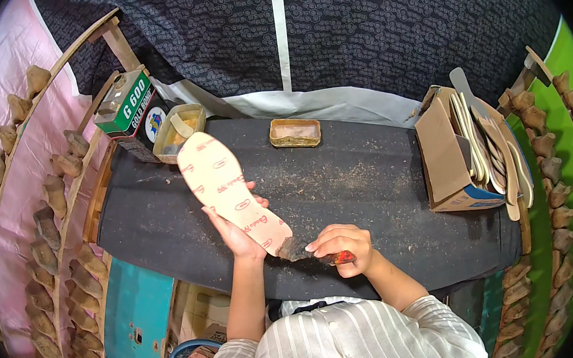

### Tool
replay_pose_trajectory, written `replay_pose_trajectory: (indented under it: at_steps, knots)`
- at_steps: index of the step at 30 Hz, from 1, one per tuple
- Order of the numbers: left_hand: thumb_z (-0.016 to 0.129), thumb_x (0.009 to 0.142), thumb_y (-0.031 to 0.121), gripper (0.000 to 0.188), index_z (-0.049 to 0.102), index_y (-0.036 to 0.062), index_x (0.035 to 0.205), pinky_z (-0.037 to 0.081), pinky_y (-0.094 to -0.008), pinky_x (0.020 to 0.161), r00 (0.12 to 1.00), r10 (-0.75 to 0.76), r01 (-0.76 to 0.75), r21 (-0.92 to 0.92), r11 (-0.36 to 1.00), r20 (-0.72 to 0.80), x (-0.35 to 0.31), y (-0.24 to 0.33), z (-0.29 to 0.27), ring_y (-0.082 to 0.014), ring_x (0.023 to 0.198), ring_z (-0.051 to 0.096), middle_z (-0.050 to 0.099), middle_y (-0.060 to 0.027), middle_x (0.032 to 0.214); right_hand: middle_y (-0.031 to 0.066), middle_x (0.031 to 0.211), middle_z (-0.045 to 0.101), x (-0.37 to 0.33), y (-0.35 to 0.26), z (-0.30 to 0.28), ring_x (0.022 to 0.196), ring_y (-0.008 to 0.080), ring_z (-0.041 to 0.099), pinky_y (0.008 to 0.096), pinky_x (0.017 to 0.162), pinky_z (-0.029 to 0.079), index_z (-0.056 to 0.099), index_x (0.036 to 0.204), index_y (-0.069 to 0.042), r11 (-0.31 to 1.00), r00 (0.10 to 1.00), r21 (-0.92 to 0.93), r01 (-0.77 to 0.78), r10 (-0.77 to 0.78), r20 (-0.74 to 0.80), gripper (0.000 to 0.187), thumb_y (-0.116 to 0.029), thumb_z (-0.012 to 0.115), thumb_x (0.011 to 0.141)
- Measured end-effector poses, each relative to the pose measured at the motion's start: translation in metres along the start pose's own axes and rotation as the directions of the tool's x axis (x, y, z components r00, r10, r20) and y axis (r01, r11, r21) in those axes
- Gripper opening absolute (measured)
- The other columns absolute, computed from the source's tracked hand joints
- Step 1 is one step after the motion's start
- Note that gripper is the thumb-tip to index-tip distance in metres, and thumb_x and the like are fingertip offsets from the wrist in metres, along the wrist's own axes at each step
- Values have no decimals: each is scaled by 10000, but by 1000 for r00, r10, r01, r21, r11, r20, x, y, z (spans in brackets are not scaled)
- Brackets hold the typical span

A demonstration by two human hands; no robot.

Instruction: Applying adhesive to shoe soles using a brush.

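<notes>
My left hand (235,238) grips a long cream shoe insole (221,178) with red print. The thumb lies along its left edge, and fingertips show past the right edge. The insole is held above the table, its wide toe end pointing away and its heel toward me. Closed fingers of my right hand (349,243) hold a brush (297,247) with a dark, ragged head and a red handle end. That dark head meets the insole's heel end. Whether it presses on the face or only on the edge, I cannot tell.
On the dark cloth-covered table (364,192) lie scattered light scraps. A tin can (129,111) and an open tub (194,115) stand far left, a shallow tray (296,134) far middle. A cardboard box (444,157) of insoles stands right. Racks of shoe lasts (46,226) flank the table.
</notes>
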State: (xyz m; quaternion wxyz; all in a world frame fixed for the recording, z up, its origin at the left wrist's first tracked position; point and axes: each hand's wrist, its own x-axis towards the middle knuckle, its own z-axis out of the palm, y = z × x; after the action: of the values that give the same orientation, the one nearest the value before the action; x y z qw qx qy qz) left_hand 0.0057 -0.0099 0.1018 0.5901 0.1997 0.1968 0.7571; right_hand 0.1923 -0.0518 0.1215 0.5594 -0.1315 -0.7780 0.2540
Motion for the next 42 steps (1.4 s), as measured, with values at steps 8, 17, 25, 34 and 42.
replay_pose_trajectory:
  at_steps: [8,17,25,34,42]
  knots:
    - [150,927,602,709,494,15,1124,514,-314,597,966,-233,215,148,965,112,-19,-17,12,-204,691,596,598,-128,957,162,799,668,42,-6,-2,659,275,646,340,611,532,603,795,15,993,995,-88,85,-89,-53,257,68,520,558]
    - [164,928,595,701,506,9,1106,498,-324,676,955,-262,242,148,959,138,-25,-11,9,-198,755,583,598,-127,946,156,836,670,45,-5,5,654,258,640,319,583,518,607,796,17,966,980,-173,193,-198,-12,203,-8,565,599]
    - [148,944,566,687,518,15,1120,485,-298,747,943,-297,264,204,943,152,-31,-17,3,-163,838,581,597,-105,1005,158,819,673,45,-7,0,689,269,656,342,634,532,596,811,10,971,988,-189,144,-151,-25,244,-17,564,570]
    - [147,957,537,649,461,30,1211,450,-285,704,877,-425,316,394,863,225,-44,-33,5,-146,783,526,574,-97,977,143,891,665,76,-3,-21,736,267,655,331,634,532,593,862,-5,818,922,-536,212,-348,-167,300,15,702,584]
    - [118,956,536,669,471,17,1191,447,-291,691,870,-405,288,376,881,282,-48,-42,7,-153,753,512,574,-103,959,167,872,661,63,-8,-26,714,261,635,344,640,519,547,862,-18,827,878,-536,172,-376,-297,138,-146,596,847]
